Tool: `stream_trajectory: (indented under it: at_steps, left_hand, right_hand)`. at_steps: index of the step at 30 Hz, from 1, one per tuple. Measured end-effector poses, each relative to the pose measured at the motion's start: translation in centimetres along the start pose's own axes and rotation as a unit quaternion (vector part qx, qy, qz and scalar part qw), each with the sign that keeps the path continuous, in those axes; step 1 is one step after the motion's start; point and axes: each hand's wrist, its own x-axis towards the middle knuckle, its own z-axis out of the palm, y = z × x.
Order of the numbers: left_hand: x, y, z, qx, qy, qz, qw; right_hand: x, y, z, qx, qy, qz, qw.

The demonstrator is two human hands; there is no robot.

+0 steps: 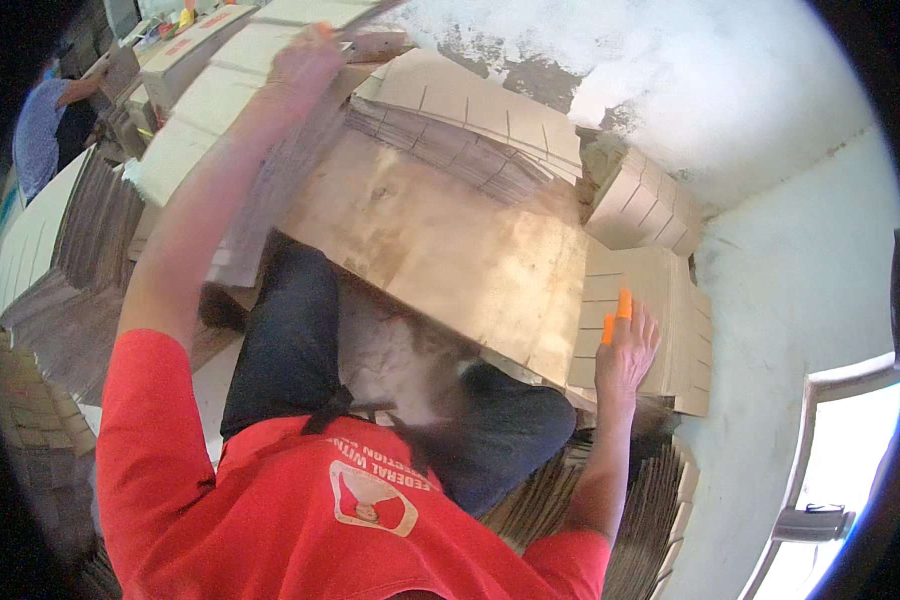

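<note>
My left arm reaches up and away to the far left, and my left hand (305,62) is over a tall stack of slotted cardboard sheets (208,105). It is smeared by motion, with a bit of orange at a fingertip; whether it grips a sheet cannot be told. On the right, my right hand (628,352) lies with fingers stretched out on another stack of slotted cardboard sheets (595,280). Orange wraps (624,303) cover two of its fingers. Between the hands, a bare wooden board (420,240) spans in front of my bent legs.
Slotted cardboard pieces (470,100) lie on the board's far side, with another stack (645,205) by the wall (770,270). More cardboard piles (80,220) stand at the left. A person (42,135) handles a box farther back left. A window frame (820,440) is at lower right.
</note>
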Motion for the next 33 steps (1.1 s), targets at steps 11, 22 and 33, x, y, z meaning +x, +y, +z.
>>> stream_trajectory:
  at_steps: [11, 22, 33]
  left_hand:
    - [-4.5, -6.8, 7.3, 0.102, -0.185, 0.005, 0.977]
    - [-12.1, 6.2, 2.2, -0.1, -0.231, 0.14, 0.958]
    - [-15.6, 8.4, 3.6, -0.138, -0.287, 0.148, 0.936]
  right_hand:
    - [-7.9, 12.4, 4.6, -0.054, -0.03, 0.151, 0.987]
    - [-3.9, 15.5, 9.0, -0.079, -0.205, 0.34, 0.914]
    - [-3.4, 18.0, 9.5, 0.065, -0.07, 0.403, 0.91]
